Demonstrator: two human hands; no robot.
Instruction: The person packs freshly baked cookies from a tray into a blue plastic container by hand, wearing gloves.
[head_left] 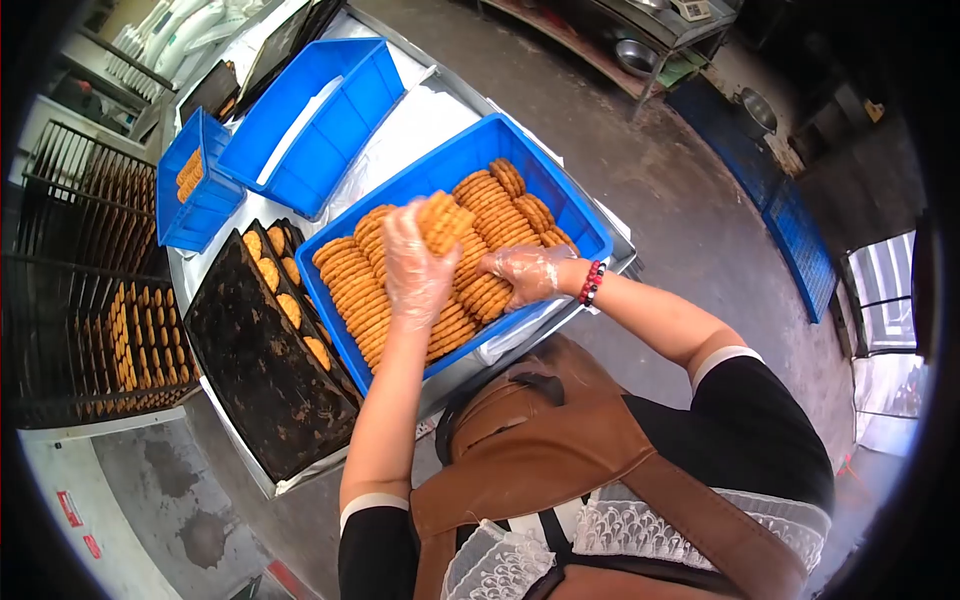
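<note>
- One black tray (pixel 270 380) is beside the blue box (pixel 550 185).
- Left hand (pixel 415 268) pinches some cookies (pixel 443 222) over the box's rows (pixel 352 290); squeeze softly, or they may crack.
- Right hand (pixel 527 272) touches the rows; can't tell if it pinches. Push gently.

Crated cookies (pixel 352 292), baking tray (pixel 262 365) and rack (pixel 62 266) suggest a bakery

One camera, worn on the head, looks forward and down, from near, at the hands (pixel 416 270) (pixel 528 275) and the table (pixel 425 128).
</note>
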